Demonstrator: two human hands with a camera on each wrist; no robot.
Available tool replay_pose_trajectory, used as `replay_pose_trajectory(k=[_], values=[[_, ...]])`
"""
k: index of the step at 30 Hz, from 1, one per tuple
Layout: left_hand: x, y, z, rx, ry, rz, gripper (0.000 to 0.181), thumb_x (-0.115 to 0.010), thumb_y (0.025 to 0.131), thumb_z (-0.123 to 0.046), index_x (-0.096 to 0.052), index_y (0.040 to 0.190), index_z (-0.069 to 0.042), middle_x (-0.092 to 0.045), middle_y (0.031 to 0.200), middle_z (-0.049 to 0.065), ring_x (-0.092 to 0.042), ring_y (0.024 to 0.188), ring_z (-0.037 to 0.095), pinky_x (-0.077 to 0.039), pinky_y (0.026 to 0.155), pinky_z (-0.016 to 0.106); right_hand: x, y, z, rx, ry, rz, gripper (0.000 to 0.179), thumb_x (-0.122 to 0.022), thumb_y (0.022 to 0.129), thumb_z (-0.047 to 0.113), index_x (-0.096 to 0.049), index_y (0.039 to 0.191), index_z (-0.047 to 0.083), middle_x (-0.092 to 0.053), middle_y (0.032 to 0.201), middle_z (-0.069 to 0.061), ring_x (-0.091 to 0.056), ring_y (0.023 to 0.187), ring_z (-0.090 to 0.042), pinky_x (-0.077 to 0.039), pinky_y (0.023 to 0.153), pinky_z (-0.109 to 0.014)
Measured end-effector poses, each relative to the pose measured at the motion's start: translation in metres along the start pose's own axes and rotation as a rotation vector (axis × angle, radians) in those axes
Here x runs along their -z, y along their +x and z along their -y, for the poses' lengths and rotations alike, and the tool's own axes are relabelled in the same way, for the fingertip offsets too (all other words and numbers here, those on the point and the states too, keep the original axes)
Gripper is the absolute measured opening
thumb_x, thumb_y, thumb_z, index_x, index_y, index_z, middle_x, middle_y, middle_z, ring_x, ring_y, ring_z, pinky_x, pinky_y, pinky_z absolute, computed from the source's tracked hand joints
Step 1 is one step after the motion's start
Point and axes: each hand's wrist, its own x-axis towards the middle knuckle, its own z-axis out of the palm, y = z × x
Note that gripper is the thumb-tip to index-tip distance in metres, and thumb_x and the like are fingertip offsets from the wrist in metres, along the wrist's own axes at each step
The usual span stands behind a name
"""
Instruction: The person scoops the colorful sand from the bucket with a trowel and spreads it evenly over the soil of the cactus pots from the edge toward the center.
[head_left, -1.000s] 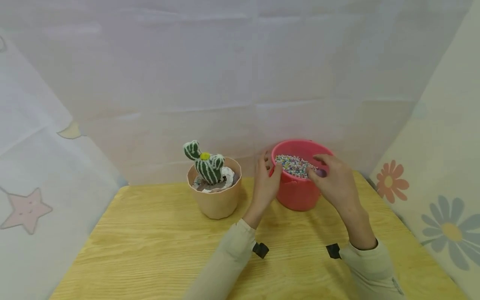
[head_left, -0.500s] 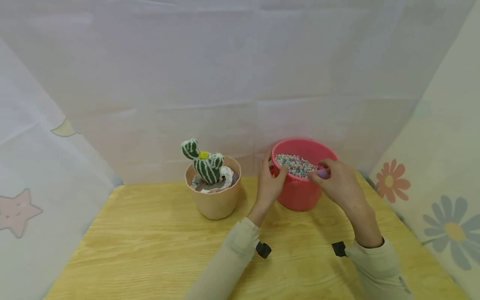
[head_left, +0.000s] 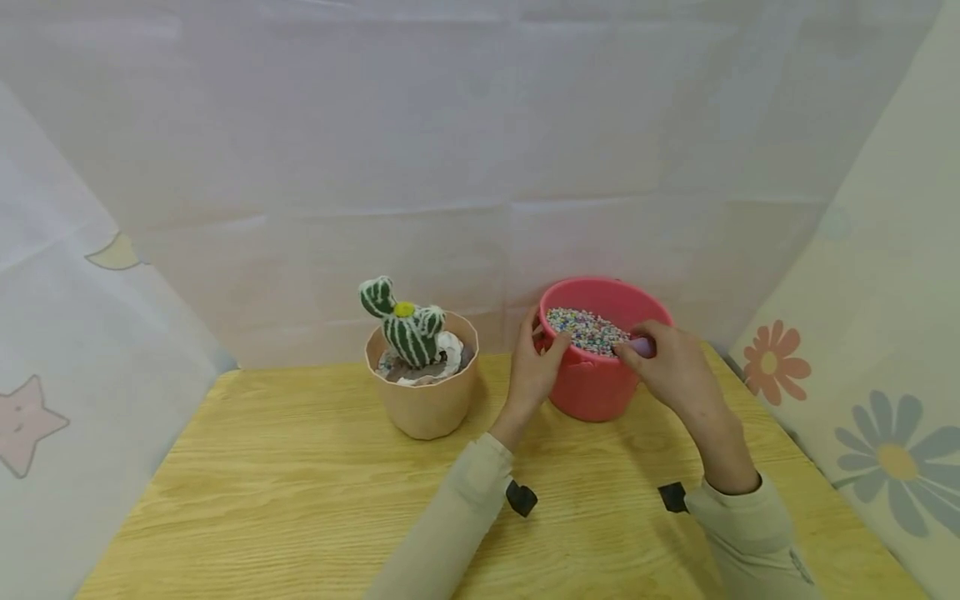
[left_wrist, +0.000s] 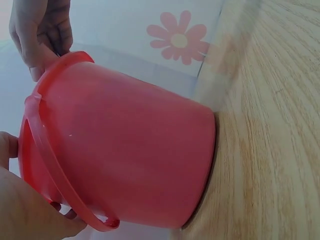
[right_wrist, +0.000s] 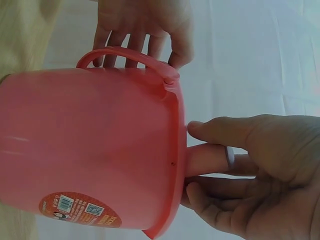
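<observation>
A pink plastic bucket [head_left: 596, 392] stands upright on the table, with many small multicoloured beads [head_left: 585, 329] inside. My left hand [head_left: 534, 371] holds the bucket's left side, its thumb by the rim and its fingers along the outer wall near the bail handle [left_wrist: 60, 170]. At the right of the rim, my right hand [head_left: 686, 375] pinches a purple, rounded handle-like piece [head_left: 643, 346] between thumb and fingers. Its lower part is hidden inside the bucket, so I cannot tell its kind. In the right wrist view the bucket wall [right_wrist: 100, 135] hides the beads.
Left of the bucket stands a peach pot [head_left: 427, 412] with a green knitted cactus [head_left: 411, 337] in it. The wooden table [head_left: 300, 500] meets a pale cloth backdrop [head_left: 375, 167] behind. Printed cloth [head_left: 885, 333] closes off the right side.
My right hand has gone from spread fingers over the purple piece to pinching it. The left hand stays at the bucket's left side. The head view has shifted slightly.
</observation>
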Motion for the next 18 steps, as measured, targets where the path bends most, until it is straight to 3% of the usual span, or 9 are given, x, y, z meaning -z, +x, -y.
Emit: replay_pose_trajectory(k=[7,18], values=[[0.0,0.0,0.004,0.0,-0.043,0.008,0.073,-0.067,0.099,-0.031,-0.031,0.159,-0.012,-0.039,0.156,0.014,-0.045,0.136,0.029,-0.039,0.111,0.047,0.007,-0.002,0.001,0.036,0.015,-0.003,0.024,-0.074,0.095,0.014,-0.07,0.109,-0.005,-0.069,0.098,-0.017,-0.063,0.087,-0.032,-0.053,0.075,-0.048],[0.001,0.001,0.005,-0.001,-0.049,0.029,0.071,-0.066,0.1,-0.024,-0.03,0.16,-0.011,-0.037,0.157,0.016,-0.043,0.138,0.03,-0.038,0.111,0.05,0.017,-0.005,0.009,0.065,0.056,-0.223,0.019,-0.071,0.091,-0.002,-0.067,0.109,-0.005,-0.068,0.093,-0.018,-0.068,0.087,-0.036,-0.052,0.072,-0.045]])
